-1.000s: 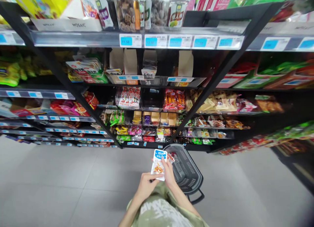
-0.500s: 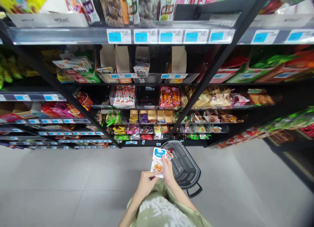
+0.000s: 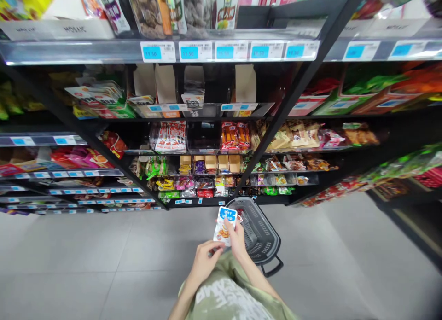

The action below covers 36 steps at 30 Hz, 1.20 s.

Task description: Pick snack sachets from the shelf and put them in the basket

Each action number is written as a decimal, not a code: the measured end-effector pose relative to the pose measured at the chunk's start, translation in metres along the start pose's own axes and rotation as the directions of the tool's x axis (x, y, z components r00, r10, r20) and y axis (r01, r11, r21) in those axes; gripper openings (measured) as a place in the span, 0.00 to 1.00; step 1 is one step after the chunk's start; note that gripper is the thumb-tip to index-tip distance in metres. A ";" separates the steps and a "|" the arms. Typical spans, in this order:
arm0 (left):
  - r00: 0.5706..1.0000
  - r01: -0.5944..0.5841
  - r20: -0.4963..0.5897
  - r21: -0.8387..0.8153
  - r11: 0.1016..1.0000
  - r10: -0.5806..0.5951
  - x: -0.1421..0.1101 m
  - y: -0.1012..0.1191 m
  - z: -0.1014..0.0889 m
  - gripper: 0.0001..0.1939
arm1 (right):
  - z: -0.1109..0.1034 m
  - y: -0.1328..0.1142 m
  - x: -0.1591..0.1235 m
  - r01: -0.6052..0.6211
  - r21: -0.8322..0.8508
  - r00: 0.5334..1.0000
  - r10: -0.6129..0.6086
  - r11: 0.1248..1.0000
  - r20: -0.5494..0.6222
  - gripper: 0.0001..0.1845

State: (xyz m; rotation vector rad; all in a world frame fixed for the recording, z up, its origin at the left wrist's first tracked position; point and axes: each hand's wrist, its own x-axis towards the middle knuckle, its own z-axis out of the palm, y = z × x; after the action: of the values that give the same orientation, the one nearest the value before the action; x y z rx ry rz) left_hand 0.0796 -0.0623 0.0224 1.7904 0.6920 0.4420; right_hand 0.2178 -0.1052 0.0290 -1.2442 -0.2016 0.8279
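Both hands hold a small white snack packet [image 3: 225, 222] with a blue top band and an orange picture, low in the middle of the view. My left hand [image 3: 204, 262] pinches the packet's lower edge. My right hand [image 3: 237, 237] wraps its right side, thumb across the front. Just beyond the hands a black shopping basket [image 3: 264, 239] stands on the grey tile floor, with a small item inside near its far rim.
Black store shelving [image 3: 279, 126] full of snack packets, boxes and jars fills the upper view, with blue price tags [image 3: 188, 52] along the shelf edges. Grey tile floor [image 3: 86, 260] spreads to the left and right of the basket. A green patterned shirt covers my lower front.
The view has shifted slightly right and up along the shelves. The packet has tilted a little and my right thumb now lies further across its front.
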 end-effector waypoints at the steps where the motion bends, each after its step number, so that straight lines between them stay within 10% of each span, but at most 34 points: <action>1: 1.000 0.002 -0.005 -0.001 1.000 -0.002 0.000 -0.001 0.001 0.10 | 0.000 -0.001 -0.001 0.023 -0.039 1.000 -0.023 0.999 0.008 0.19; 36: 0.978 -0.066 -0.195 0.068 0.996 0.078 0.003 -0.001 -0.012 0.08 | 0.017 0.004 0.004 0.165 -0.274 0.986 -0.150 0.947 0.075 0.21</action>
State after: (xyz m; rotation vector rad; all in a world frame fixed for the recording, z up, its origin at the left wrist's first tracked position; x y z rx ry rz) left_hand 0.0742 -0.0520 0.0255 1.8495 0.7873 0.6602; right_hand 0.2092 -0.0893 0.0301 -1.4503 -0.4687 0.7099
